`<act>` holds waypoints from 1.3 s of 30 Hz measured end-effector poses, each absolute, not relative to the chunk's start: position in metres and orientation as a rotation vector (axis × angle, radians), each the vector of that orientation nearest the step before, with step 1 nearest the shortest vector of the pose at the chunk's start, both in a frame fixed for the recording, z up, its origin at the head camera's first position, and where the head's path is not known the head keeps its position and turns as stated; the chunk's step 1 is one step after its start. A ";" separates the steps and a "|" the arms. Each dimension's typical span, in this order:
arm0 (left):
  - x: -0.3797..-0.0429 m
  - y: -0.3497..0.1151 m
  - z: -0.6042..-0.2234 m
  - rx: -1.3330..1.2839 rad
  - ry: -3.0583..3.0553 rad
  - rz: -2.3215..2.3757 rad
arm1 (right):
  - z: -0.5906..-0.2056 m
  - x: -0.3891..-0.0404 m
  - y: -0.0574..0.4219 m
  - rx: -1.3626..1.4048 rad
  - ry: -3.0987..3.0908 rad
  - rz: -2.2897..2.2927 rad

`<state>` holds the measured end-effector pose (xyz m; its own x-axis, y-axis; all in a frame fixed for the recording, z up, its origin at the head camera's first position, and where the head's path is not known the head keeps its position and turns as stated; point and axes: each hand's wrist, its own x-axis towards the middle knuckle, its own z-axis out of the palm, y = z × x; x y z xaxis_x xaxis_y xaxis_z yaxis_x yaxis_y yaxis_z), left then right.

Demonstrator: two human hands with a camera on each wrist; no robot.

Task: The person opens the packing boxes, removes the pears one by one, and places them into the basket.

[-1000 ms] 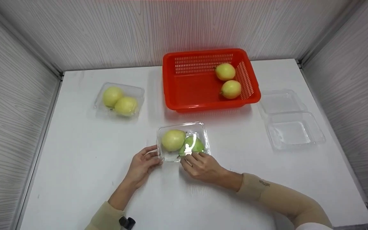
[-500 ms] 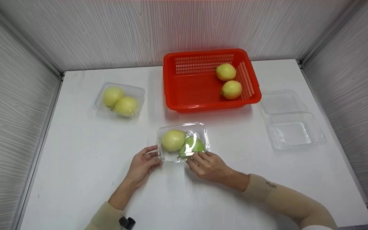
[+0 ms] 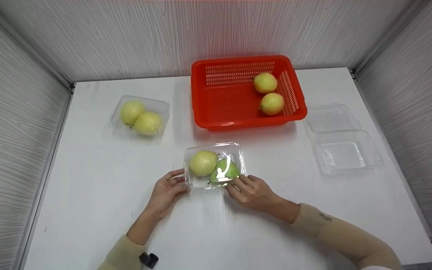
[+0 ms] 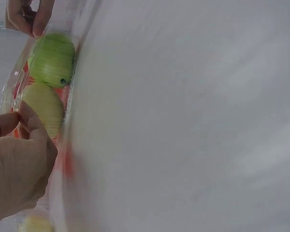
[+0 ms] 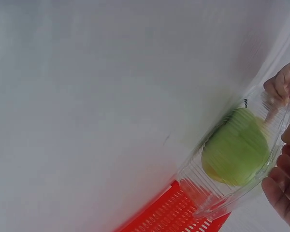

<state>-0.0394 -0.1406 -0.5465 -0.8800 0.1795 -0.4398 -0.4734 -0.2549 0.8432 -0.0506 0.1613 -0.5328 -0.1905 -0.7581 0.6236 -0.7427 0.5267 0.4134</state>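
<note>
A clear plastic clamshell box (image 3: 212, 145) sits closed in front of me, with a yellow pear (image 3: 203, 163) on its left and a green pear (image 3: 224, 169) on its right inside. My left hand (image 3: 166, 195) holds the box's front left corner; in the left wrist view its thumb and forefinger pinch the rim. At the front right part of the rim, my right hand (image 3: 252, 193) has its fingers curled over the edge and the thumb below. In the right wrist view, the green pear (image 5: 237, 147) shows through the ribbed wall, beside the right-hand fingers (image 5: 275, 193).
Behind the box stands a red basket (image 3: 246, 126) with two yellow pears at its right end. Another clear box (image 3: 159, 106) with two yellow pears lies at back left. An unfolded clear box (image 3: 341, 152) lies at right. Panels enclose the white table (image 3: 99, 210).
My right hand has slid to the right along the box's front rim, toward the front right corner. The left hand and the box have stayed in place.
</note>
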 end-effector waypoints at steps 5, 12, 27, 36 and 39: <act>-0.039 -0.141 -0.547 -0.365 1.590 2.184 | -0.534 -0.052 0.168 1.232 -1.961 0.000; -0.039 -0.142 -0.547 -0.357 1.589 2.193 | -0.533 -0.053 0.177 1.222 -1.978 0.022; -0.017 -0.135 -0.544 -0.495 1.551 2.184 | -0.532 -0.052 0.193 1.200 -2.031 0.073; 0.000 -0.116 -0.539 -0.495 1.513 2.155 | -0.531 -0.055 0.199 1.205 -2.034 0.074; 0.004 -0.109 -0.539 -0.466 1.500 2.159 | -0.531 -0.056 0.201 1.218 -2.044 0.064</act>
